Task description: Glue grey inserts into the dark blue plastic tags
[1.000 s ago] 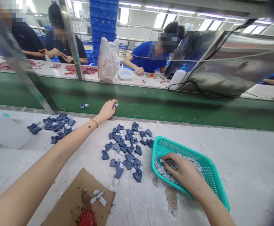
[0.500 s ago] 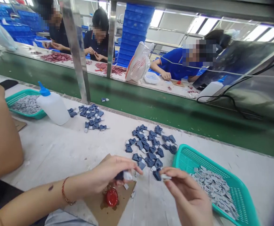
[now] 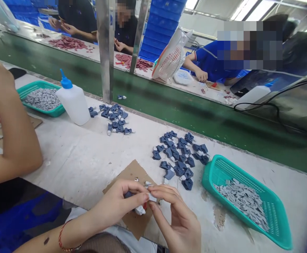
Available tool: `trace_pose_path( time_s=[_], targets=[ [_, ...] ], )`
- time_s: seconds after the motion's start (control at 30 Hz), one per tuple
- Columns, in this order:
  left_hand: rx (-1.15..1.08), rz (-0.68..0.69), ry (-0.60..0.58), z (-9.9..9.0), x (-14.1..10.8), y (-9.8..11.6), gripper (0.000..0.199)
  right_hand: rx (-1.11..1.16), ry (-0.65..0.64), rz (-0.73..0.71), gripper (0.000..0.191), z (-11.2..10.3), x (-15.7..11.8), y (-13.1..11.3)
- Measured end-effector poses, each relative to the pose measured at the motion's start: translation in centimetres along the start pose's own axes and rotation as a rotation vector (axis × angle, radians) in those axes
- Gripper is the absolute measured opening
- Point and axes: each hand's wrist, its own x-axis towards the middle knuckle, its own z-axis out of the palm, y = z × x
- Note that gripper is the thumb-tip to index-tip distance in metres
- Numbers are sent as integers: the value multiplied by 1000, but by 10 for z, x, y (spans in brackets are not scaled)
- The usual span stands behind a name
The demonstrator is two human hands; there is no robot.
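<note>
On the bench point(image 3: 85, 158), the small blue pcs point(image 3: 113, 116) seem already joined w/ pale tabs. L hand point(image 3: 113, 202) holds a dark-blue pc point(image 3: 128, 194); R hand point(image 3: 180, 214) pinches a grey pc point(image 3: 153, 198). Basket point(image 3: 208, 175) has many loose grey pcs point(image 3: 243, 202).

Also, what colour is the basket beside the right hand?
Teal green; the basket shows best in the head view.
</note>
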Motion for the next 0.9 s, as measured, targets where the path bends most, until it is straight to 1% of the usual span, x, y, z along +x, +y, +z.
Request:
trace_pose_path(
  time_s=[0.1, 0.2, 0.33, 0.43, 0.53, 0.57, 0.63, 0.7, 0.77, 0.9],
  targets=[
    [136, 82, 7, -7, -4, -6, 24, -230, -76, -134, 25, 1, -2, -5],
    [234, 91, 18, -11, -8, -12, 24, -402, -133, -253, 24, 1, -5, -8],
    [299, 100, 25, -12, -11, -16, 23, -509, -180, -310, 23, 6, -9, -11],
    [342, 105, 8, -14, -12, -14, 24, -487, -193, -279, 19, 8, -9, -13],
    [319, 114, -25, -20, -13, -13, 28, -446, -216, -176, 16, 6, -7, -10],
    [299, 104, -14, -24, -14, -14, 29, -438, -225, -134, 15, 4, -7, -8],
    [251, 43, 31, -33, -15, -16, 31, -428, -245, -54, 14, 1, -7, -4],
    [186, -43, 73, -41, -16, -19, 32, -415, -276, 4, 12, 0, -8, -1],
    [93, -95, 92, -47, -18, -21, 34, -401, -311, 40, 10, 0, -9, 0],
    [-34, -53, 141, -50, -18, -23, 30, -412, -377, 71, 11, 4, -7, -2]
  ],
)
